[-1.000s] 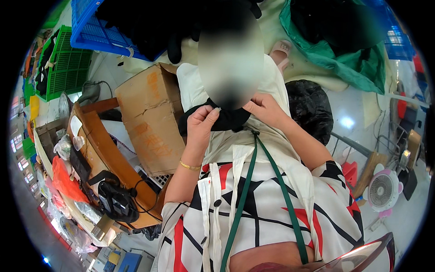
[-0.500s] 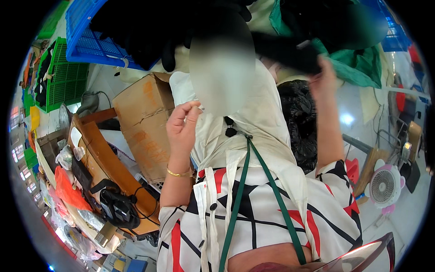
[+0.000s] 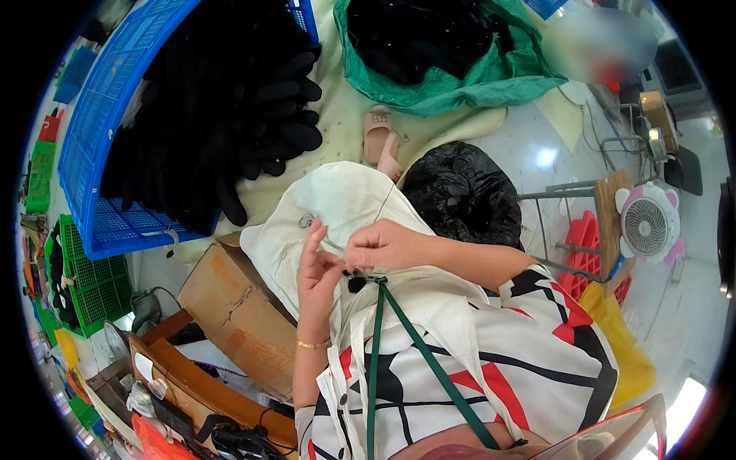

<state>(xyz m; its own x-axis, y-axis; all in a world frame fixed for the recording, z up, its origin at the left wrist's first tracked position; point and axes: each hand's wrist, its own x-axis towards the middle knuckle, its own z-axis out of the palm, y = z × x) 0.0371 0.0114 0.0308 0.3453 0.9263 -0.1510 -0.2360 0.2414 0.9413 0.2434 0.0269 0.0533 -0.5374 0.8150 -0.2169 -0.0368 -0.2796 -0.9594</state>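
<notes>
My left hand (image 3: 317,264) and my right hand (image 3: 387,245) meet above my lap, over the white apron (image 3: 337,192). The left thumb is pinched against a finger, while the index finger points up. My right fingers are curled closed beside the left fingertips. Whatever lies between the fingers is too small to make out. A thin dark thread (image 3: 385,201) runs upward from near the right hand. On the apron, close to the left fingertips, sits a small dark coil (image 3: 307,221). Just below the hands is a green cord (image 3: 414,330) with a black piece (image 3: 356,284).
A blue basket (image 3: 93,192) heaped with black glove-like pieces (image 3: 230,107) stands far left. Ahead lies a green sack (image 3: 452,98) of black pieces. Pink slippers (image 3: 379,136), a black plastic bag (image 3: 464,192), a cardboard box (image 3: 241,307) and a fan (image 3: 648,222) surround me.
My right hand has come from the far right to the lap, beside the left. The black cloth piece it held is no longer in it. The view has shifted.
</notes>
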